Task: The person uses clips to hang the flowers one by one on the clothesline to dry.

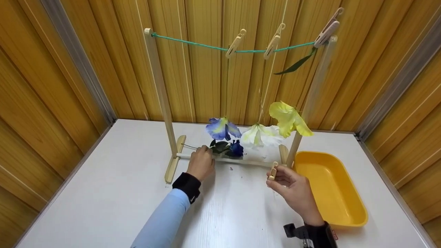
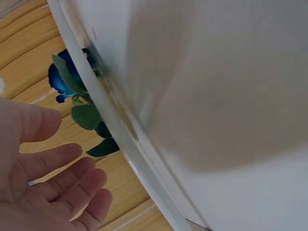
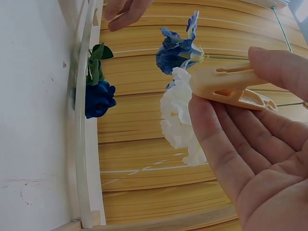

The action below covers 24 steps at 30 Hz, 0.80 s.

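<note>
A dark blue artificial rose (image 1: 236, 148) with green leaves lies on the table behind the rack's crossbar, its thin stem pointing left. Over that stem reaches my left hand (image 1: 201, 162), fingers loosely bent with nothing between them in the left wrist view, near the rose's leaves (image 2: 86, 117). Between thumb and fingers my right hand (image 1: 293, 189) holds a beige clothespin (image 3: 226, 84), raised in front of the crossbar's right end. Blue-violet (image 1: 223, 128), white (image 1: 260, 135) and yellow (image 1: 288, 120) flowers hang head down from the line.
A green cord (image 1: 198, 44) spans the wooden rack's posts, with clothespins (image 1: 235, 43), (image 1: 272, 46) and a pinkish clothespin (image 1: 327, 32) on it. A yellow tub (image 1: 356, 210) stands right, beside my right hand. Wood-patterned panels (image 1: 203, 86) enclose the white table (image 1: 103, 193).
</note>
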Motion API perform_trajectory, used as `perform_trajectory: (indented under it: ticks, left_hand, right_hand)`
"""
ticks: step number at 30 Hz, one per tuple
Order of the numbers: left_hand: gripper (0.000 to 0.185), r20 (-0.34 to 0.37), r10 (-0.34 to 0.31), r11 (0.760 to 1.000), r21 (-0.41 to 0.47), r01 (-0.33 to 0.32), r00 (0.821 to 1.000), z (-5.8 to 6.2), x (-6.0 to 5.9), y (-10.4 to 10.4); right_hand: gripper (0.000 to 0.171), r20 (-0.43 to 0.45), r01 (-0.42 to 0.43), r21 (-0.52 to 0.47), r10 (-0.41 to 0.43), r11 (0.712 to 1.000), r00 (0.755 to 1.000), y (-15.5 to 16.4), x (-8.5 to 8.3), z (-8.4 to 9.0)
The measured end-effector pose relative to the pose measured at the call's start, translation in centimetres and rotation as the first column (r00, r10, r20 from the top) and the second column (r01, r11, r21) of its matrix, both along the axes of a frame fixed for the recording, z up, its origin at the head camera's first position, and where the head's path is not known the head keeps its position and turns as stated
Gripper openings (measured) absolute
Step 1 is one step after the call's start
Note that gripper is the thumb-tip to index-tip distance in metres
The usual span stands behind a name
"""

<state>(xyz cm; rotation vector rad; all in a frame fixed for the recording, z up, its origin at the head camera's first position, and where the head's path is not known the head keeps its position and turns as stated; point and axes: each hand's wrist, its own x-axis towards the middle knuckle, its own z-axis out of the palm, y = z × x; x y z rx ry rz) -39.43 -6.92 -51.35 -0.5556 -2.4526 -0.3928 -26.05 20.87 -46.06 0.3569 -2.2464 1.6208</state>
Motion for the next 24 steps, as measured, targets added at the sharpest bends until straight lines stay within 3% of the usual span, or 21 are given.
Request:
perform_trajectory:
  ticks: [6,10,17,24]
  left_hand:
    - [0.019,0.049,0.068,0.996,-0.053,-0.066,0.996,-0.9,-1.8,0.2]
    - [0.026,0.146,0.091,0.995,-0.044,-0.085,0.985,-1.0,-2.3,0.5]
    - [0.031,0.366,0.089,0.996,-0.004,-0.094,0.926,-0.9,-2.7,0.8]
    - [0.034,0.495,0.079,0.997,-0.017,-0.081,0.865,-0.3,-3.2,1.1]
  right_hand:
    - [0.034,-0.005,-0.003,-0.005,0.003,1.0,1.0,0.0,0.0,0.0]
    - [0.032,0.0,0.001,-0.006,-0.001,1.0,1.0,0.0,0.0,0.0]
    - [0.031,0.012,0.0,-0.003,0.0,1.0,1.0,0.0,0.0,-0.1]
    - [0.03,0.033,0.007,-0.017,-0.006,1.0,0.999,0.2,-0.1,0.0]
